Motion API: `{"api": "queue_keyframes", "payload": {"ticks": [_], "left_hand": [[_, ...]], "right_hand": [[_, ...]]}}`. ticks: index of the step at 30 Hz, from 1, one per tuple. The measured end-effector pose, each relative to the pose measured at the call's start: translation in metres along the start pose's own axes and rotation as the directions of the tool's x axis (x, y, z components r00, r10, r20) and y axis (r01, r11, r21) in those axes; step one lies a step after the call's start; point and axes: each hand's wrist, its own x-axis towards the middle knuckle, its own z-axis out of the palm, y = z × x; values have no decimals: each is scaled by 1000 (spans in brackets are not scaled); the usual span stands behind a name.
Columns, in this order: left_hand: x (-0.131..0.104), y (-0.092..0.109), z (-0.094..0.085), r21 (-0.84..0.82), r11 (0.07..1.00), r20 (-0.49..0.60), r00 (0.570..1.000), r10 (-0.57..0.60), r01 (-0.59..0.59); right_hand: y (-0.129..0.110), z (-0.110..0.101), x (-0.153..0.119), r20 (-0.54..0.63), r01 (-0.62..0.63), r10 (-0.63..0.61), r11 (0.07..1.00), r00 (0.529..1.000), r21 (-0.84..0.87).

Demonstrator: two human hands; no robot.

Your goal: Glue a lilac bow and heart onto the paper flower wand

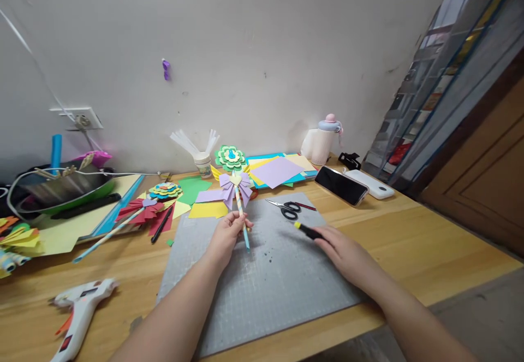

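My left hand [230, 233] is closed round the striped stick of a paper wand [239, 201]. The wand stands tilted over the grey cutting mat [278, 296], with a green layered flower [230, 157] at its top and purple and yellow folded paper below the flower. To the right, my right hand [338, 247] holds a black pen-like tool [308, 231] with a yellow end pointing left. Black-handled scissors [290, 209] lie open on the mat beyond it, next to a dark red strip [306, 206].
A white glue gun [84, 307] lies at the front left. Another paper wand [110, 236] and a black pen [161, 225] are on the left. Behind are a cup of white sticks [202, 164], coloured paper [278, 172], a bottle [323, 143] and a phone [341, 184].
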Motion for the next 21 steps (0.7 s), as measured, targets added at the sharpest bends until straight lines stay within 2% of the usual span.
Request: {"api": "queue_keyframes", "payload": {"ticks": [1,2,4,6,7,9,11,15,21], "left_hand": [[0,0,0,-2,1000,4,1000,-1,1],[-1,1,1,-3,1000,8,1000,-3,3],[-2,3,2,-5,1000,17,1000,-12,12],[-4,4,4,-6,1000,25,999,-21,21],[-4,5,4,-6,1000,28,999,-24,24],[-5,6,5,-5,999,33,999,-31,32],[-5,6,5,-4,999,37,999,-40,40],[-5,5,4,-9,998,44,998,-54,55],[-4,5,5,-7,999,43,998,-53,53]], "right_hand": [[0,-1,-4,-52,-107,119,976,992,192],[-1,-2,-8,-62,-199,242,896,968,397],[-5,-2,-16,49,-306,395,622,917,721],[-12,1,-22,212,-366,408,347,888,863],[-16,4,-24,275,-388,396,239,876,890],[-23,11,-25,350,-406,365,89,863,910],[-28,18,-25,365,-391,332,11,870,920],[-33,30,-23,365,-365,310,-59,878,929],[-40,35,-22,432,-401,317,-163,844,902]]}}
